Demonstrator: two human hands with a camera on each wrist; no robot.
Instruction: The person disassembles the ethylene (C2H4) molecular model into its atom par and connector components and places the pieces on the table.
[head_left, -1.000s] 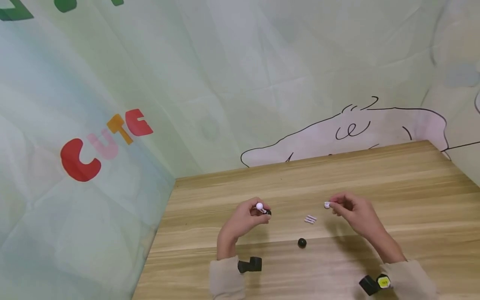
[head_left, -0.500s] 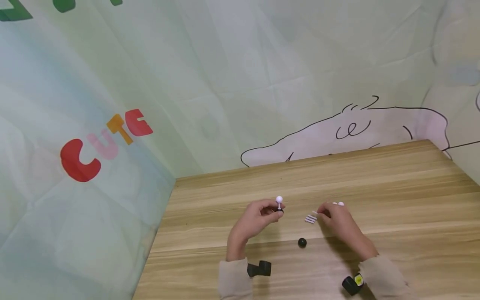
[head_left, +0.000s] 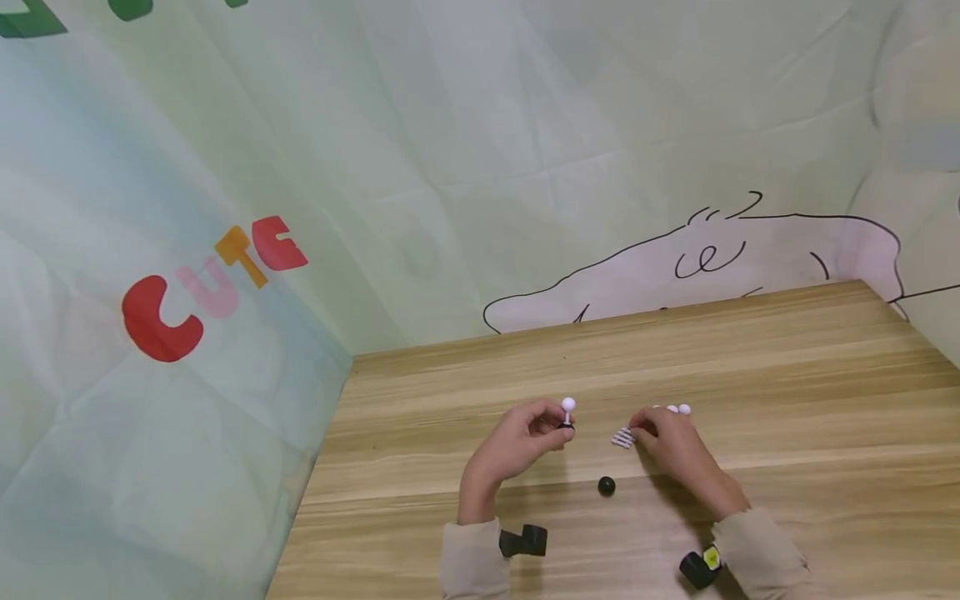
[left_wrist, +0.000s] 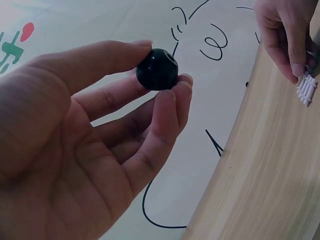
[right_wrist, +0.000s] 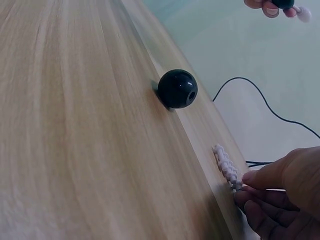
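Observation:
My left hand (head_left: pixel 517 443) is raised over the table and pinches a small black ball (left_wrist: pixel 157 70) between thumb and fingertips. A white stick with a white ball (head_left: pixel 568 404) on its end stands up from that black ball in the head view. To the right, my right hand (head_left: pixel 678 446) is low at the table, thumb and index fingertip pinching a thin white stick at the near end of a row of white sticks (head_left: pixel 622 437). These sticks lie side by side and look ridged in the right wrist view. The left wrist view hides the white ball.
A second black ball with a hole (right_wrist: pixel 178 89) lies on the wooden table (head_left: pixel 420 467), nearer to me than the sticks. Several white balls (head_left: pixel 684 409) sit just behind my right hand. A printed cloth backdrop (head_left: pixel 450 167) rises behind the table's far edge.
My left hand has moved right, and its white ball now points up. My right hand has moved left from beside a white ball to the sticks; its stick now lies alongside the row.

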